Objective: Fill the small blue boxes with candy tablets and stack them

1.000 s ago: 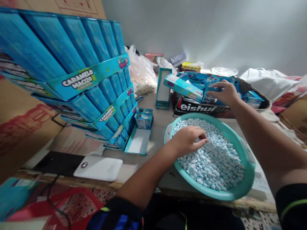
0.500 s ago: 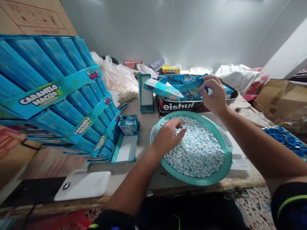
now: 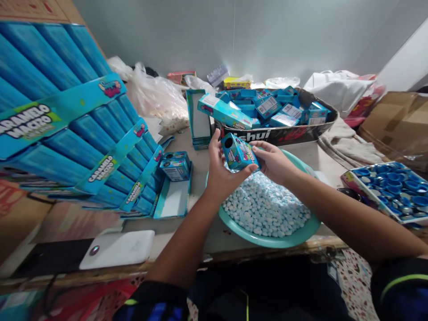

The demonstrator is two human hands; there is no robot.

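Note:
A small blue candy box (image 3: 238, 152) with a round dark hole at one end is held over the basin. My left hand (image 3: 222, 167) grips it from the left, thumb along its lower edge. From the right, my right hand (image 3: 272, 162) closes its fingers on the other end. Beneath them, a turquoise basin (image 3: 270, 242) holds a heap of small white and pale blue candies (image 3: 267, 209). Behind, a dark carton (image 3: 294, 136) is full of similar blue boxes (image 3: 267, 106), with a flat display tray (image 3: 224, 111) leaning across its left corner.
Stacked display trays of blue boxes (image 3: 83, 129) rise at left. An open tray (image 3: 172, 200) holds two small boxes (image 3: 175, 167). A white power bank (image 3: 118, 249) lies near the front edge. At right stands a box of blue caps (image 3: 391, 187); clear plastic bags (image 3: 157, 98) sit behind.
My right hand has brought a blue box from the carton to above the basin. My left hand has lifted off the candies and taken hold of it too. The view has shifted slightly.

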